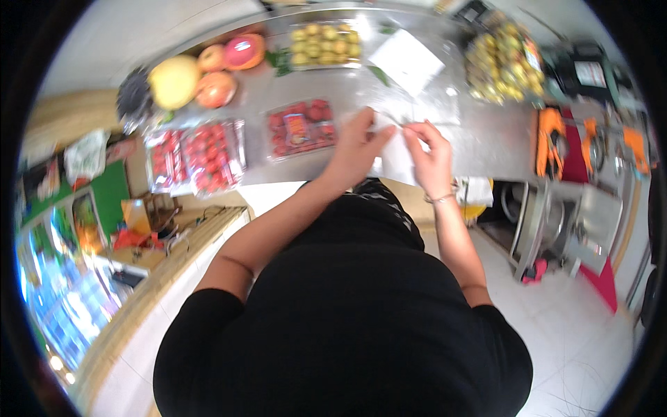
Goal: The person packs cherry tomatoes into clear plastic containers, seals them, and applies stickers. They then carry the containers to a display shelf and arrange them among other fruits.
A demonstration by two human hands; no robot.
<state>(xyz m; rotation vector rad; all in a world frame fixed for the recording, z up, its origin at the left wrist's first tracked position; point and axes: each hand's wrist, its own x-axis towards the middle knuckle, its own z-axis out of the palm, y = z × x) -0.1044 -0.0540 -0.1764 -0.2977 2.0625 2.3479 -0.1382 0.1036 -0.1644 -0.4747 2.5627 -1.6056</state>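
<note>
Between my hands, at the near edge of the steel counter (484, 151), hangs a white sheet (398, 156), paper or thin plastic. My right hand (430, 159) pinches at its top with thumb and forefinger. My left hand (359, 143) is blurred by motion; its thumb comes close to the sheet, and whether it grips anything is unclear. A thin dark strand (392, 119) runs by the right fingertips. Just left of my left hand lies a clear clamshell box of red fruit (299, 130) with a printed label. Beyond the hands rests a white square sheet (406, 60).
Two packs of red fruit (208, 154) sit at the left, below a yellow melon (174, 82) and other round fruit. A box of yellow-green fruit (325, 46) stands at the back. Right are a bag of similar fruit (503, 65) and orange-handled tools (551, 143).
</note>
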